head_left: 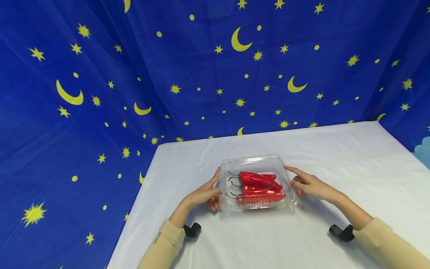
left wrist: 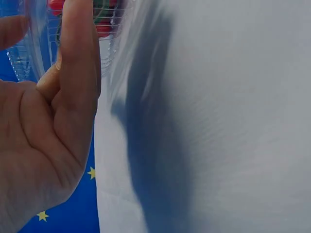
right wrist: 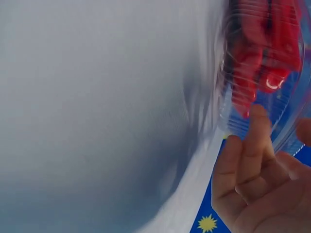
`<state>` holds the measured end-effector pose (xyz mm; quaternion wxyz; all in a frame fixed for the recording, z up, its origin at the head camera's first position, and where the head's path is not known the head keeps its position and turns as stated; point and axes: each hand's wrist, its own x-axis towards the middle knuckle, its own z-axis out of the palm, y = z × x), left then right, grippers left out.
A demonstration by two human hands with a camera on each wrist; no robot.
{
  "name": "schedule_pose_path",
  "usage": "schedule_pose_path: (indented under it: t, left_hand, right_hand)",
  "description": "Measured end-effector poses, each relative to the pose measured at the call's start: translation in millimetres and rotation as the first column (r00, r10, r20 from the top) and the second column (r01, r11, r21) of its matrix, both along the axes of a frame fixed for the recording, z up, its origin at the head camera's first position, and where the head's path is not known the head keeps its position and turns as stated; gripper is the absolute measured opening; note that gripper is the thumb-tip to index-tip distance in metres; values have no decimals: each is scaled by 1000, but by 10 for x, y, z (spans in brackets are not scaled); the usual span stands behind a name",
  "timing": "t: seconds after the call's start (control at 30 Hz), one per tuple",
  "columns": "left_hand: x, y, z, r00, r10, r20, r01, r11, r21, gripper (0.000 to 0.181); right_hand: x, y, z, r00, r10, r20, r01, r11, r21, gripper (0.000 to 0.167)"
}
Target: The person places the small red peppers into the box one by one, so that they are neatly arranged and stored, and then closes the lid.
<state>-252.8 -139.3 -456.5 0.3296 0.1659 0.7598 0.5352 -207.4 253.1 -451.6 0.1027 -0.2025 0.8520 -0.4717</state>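
A clear plastic clamshell container point(head_left: 231, 166) with ridged walls is in the middle of the head view, above the white table. Several long red peppers point(head_left: 258, 181) lie inside, their thin green stems pointing left. At the container's left side, my left hand point(head_left: 205, 195) holds the edge, thumb up along the wall and the other fingers lower down. My right hand point(head_left: 310, 185) grips the opposite side, its index finger stretched along the upper corner and the other fingers bent. In the right wrist view, peppers point(right wrist: 248, 63) show through the wall beside the fingertips.
A white cloth covers the table point(head_left: 268, 239). Behind and to the left hangs a blue curtain point(head_left: 208, 67) with yellow stars and moons. Black wrist cameras point(head_left: 192, 230) sit below both wrists, next to beige sleeves point(head_left: 164, 243). A shadow point(left wrist: 155, 145) falls on the cloth by the left hand.
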Motion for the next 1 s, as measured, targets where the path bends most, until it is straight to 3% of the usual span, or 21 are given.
schedule_pose_path:
  t: [0.17, 0.27, 0.37, 0.5, 0.63, 0.83, 1.0]
  left_hand:
    - [107, 11, -35, 999, 49, 11, -50, 995, 90, 82]
    - [236, 15, -35, 997, 73, 3, -72, 988, 139, 73]
    - [374, 18, -46, 996, 88, -24, -82, 982, 169, 64]
    - [496, 28, -79, 993, 113, -35, -104, 976, 194, 60]
    - [544, 35, -118, 996, 87, 34, -93, 969, 230, 71]
    - [562, 28, -131, 991, 25, 128, -61, 956, 286, 95]
    - [531, 65, -132, 988, 28, 150, -72, 952, 298, 96]
  right_hand:
    - [87, -41, -76, 999, -31, -30, 27, 993, -116, 37]
    - [152, -84, -127, 997, -46, -56, 35, 982, -185, 18]
    - [229, -118, -155, 996, -69, -49, 57, 976, -211, 11]
    - [348, -115, -154, 997, -75, 4, 74, 974, -216, 21]
    - [461, -87, -135, 997, -1, 82, 23, 963, -270, 36]
    - [559, -103, -124, 977, 142, 161, -72, 924, -377, 49]
    - [586, -137, -114, 970, 127, 209, -33, 915, -403, 55]
